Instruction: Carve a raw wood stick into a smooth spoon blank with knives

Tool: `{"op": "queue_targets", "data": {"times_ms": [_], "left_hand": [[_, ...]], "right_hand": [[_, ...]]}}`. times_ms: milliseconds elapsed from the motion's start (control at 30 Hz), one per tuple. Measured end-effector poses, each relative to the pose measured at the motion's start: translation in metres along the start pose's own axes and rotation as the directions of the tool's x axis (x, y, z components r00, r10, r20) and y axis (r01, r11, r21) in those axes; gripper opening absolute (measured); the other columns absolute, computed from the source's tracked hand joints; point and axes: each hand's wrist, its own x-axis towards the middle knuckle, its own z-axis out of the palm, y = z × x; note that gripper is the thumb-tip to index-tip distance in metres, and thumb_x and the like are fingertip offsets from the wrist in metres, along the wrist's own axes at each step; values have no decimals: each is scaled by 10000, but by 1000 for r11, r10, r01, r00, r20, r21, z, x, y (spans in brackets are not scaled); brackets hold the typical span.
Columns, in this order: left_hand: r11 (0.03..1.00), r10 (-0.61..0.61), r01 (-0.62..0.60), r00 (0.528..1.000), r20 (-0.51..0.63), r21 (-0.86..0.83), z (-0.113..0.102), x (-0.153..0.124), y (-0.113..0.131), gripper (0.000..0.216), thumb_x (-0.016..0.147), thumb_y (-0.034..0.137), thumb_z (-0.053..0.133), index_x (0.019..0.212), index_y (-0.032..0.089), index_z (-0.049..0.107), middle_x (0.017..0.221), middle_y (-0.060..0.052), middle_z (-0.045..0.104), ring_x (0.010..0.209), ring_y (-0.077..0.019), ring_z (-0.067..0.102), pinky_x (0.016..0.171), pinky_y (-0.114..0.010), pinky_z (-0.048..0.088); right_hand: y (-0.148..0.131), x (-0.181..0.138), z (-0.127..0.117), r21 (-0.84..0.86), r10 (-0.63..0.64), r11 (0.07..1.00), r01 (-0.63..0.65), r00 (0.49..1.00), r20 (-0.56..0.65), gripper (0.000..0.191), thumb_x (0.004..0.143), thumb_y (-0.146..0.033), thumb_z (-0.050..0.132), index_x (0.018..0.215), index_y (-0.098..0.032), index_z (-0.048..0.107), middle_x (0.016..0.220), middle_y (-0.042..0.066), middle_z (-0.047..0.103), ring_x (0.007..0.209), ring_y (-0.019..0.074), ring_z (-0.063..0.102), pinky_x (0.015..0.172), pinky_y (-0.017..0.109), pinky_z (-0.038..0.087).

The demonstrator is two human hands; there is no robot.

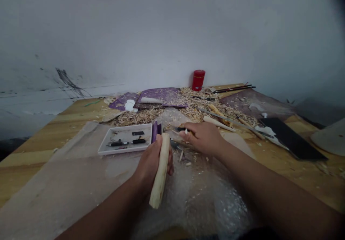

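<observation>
My left hand [152, 161] is closed around a pale, peeled wooden stick [161, 171], held lengthwise with its near end pointing toward me. My right hand [202, 135] lies palm down just right of the stick's far end, fingers curled over a dark-handled tool [181, 129] that rests on the table. Both hands are above a sheet of clear bubble wrap [199, 193]. Just left of the stick's tip stands a white tray [125, 139] with small dark blades and bits in it.
A heap of wood shavings [188, 105] covers the back of the wooden table [29, 150]. A red canister [198, 79] stands by the wall. Purple sheets [161, 95], carved sticks [218, 123], long thin tools [233, 88] and a black slab [292, 137] lie around.
</observation>
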Motion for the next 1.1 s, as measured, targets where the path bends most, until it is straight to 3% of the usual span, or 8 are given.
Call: {"op": "queue_targets", "data": {"times_ms": [167, 333, 433, 767, 867, 967, 1033, 1100], "left_hand": [[1000, -4, 4, 1000, 26, 5, -3, 1, -3, 448, 712, 594, 361, 603, 165, 429, 425, 46, 377, 320, -60, 335, 319, -194, 297], [975, -47, 37, 998, 41, 217, -2, 1, 0, 259, 604, 290, 622, 731, 175, 427, 411, 76, 399, 300, -51, 351, 317, -172, 294], [954, -88, 79, 996, 20, 288, -2, 0, 3, 216, 603, 198, 566, 749, 183, 408, 414, 82, 402, 289, -62, 363, 305, -185, 316], [965, -83, 71, 996, 38, 251, -4, -3, 6, 133, 596, 148, 493, 674, 179, 390, 473, 70, 360, 303, -39, 312, 280, -185, 322], [962, -115, 87, 989, 94, 258, 0, -10, 8, 127, 585, 140, 494, 636, 178, 384, 474, 66, 363, 304, -39, 321, 286, -182, 323], [956, -177, 117, 961, 214, 269, 3, -16, 6, 140, 563, 141, 516, 609, 174, 388, 496, 55, 400, 319, -53, 373, 298, -191, 335], [949, -168, 127, 978, 123, 289, 3, -16, 4, 142, 575, 166, 527, 617, 178, 392, 500, 60, 391, 312, -52, 362, 297, -197, 330], [935, -118, 100, 992, 33, 339, 2, -11, 2, 141, 595, 181, 532, 627, 184, 395, 487, 67, 377, 318, -53, 348, 306, -198, 324]], "right_hand": [[-20, -7, 5, 42, -145, 989, 144, 989, 24, 461, 830, -527, 211, 815, -206, 541, 722, 9, 612, 641, 130, 529, 503, 232, 190], [-19, -7, 7, 4, -185, 983, 185, 983, 17, 458, 823, -534, 212, 796, -209, 534, 715, 7, 610, 639, 139, 532, 502, 242, 178], [-18, -6, 4, -24, -179, 983, 179, 984, 22, 472, 821, -536, 202, 821, -212, 544, 746, 18, 619, 664, 148, 533, 500, 242, 170], [-22, -4, 1, -87, -124, 988, 128, 991, 52, 471, 819, -533, 191, 911, -249, 554, 815, 21, 631, 722, 168, 554, 508, 239, 213], [-5, 2, -2, -123, 12, 992, -4, 998, 67, 501, 798, -573, 204, 907, -249, 571, 812, 38, 635, 738, 187, 558, 524, 244, 249], [22, 9, -9, -233, 367, 905, -357, 930, 2, 588, 773, -622, 173, 864, -222, 595, 777, 82, 634, 698, 212, 558, 531, 258, 274], [30, 11, -12, -195, 391, 893, -406, 914, -111, 614, 802, -584, 81, 918, -234, 572, 823, 68, 629, 713, 196, 554, 530, 254, 273], [23, 11, -10, -166, 272, 946, -280, 960, -66, 615, 800, -588, 71, 901, -239, 567, 814, 53, 631, 711, 189, 553, 522, 255, 264]]}}
